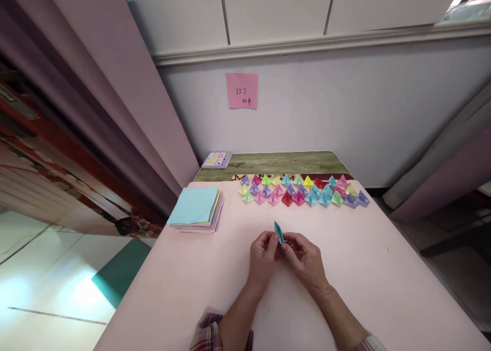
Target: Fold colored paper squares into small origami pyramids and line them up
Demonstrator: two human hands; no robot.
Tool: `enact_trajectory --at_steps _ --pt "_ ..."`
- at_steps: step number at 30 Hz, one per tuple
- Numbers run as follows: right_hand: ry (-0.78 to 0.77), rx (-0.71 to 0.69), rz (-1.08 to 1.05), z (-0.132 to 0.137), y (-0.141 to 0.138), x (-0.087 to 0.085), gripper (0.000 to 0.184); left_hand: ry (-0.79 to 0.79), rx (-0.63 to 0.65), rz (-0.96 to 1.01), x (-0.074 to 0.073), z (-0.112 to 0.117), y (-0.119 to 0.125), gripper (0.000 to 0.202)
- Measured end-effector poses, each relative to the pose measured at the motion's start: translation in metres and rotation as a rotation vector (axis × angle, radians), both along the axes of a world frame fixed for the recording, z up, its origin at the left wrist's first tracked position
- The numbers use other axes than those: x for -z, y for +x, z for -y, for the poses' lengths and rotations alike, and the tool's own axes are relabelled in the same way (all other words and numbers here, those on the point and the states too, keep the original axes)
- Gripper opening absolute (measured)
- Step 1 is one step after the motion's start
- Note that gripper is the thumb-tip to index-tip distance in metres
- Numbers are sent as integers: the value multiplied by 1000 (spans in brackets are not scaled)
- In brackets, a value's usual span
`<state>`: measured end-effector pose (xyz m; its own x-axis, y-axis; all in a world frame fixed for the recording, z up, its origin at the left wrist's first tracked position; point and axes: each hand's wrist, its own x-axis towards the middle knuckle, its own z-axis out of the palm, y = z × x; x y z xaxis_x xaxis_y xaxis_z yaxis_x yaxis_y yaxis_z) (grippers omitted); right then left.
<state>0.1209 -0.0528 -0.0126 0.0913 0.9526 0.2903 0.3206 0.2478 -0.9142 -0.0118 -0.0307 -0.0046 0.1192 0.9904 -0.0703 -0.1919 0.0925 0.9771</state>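
A small folded piece of teal paper [279, 231] stands up between my two hands, over the near middle of the pink tabletop [215, 284]. My left hand [263, 256] pinches its left side, thumb in front. On the other side, my right hand [305, 259] grips the lower part with thumb and fingers. The fingers cover much of the folded paper, so its full shape is hidden. Beyond the hands, several folded paper boats [287, 198] in many colours sit in rows.
At the left of the table lies a stack of coloured paper sheets [195, 206], light blue on top. A packet [217, 159] rests at the back left corner on a green wood-patterned surface [284, 162]. A pink note [242, 91] is stuck to the wall. Curtains hang on both sides.
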Motion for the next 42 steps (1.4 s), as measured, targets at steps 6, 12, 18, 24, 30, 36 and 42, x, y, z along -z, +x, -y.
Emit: enact_trajectory --at_steps 6,12,18,24,30,36,42 --pt "1 16 -4 -1 -1 2 22 -13 -19 -4 -1 -1 0 27" --pt "-19 -11 -58 -1 -1 3 22 -12 -18 -1 2 -1 1 27" --pt "-28 -39 -92 -1 -1 1 20 -23 2 23 4 -1 1 28" --pt "-36 -44 -104 -1 0 2 20 -16 0 -2 2 -1 1 28" --pt "-44 -45 -86 -2 -1 1 21 -27 -6 -7 -3 -1 1 31" --pt "-41 -36 -53 -1 -1 1 23 -31 -7 -19 -2 -1 0 35" --pt "-36 -34 -47 -1 0 4 25 -29 -14 -44 2 -2 -1 36"
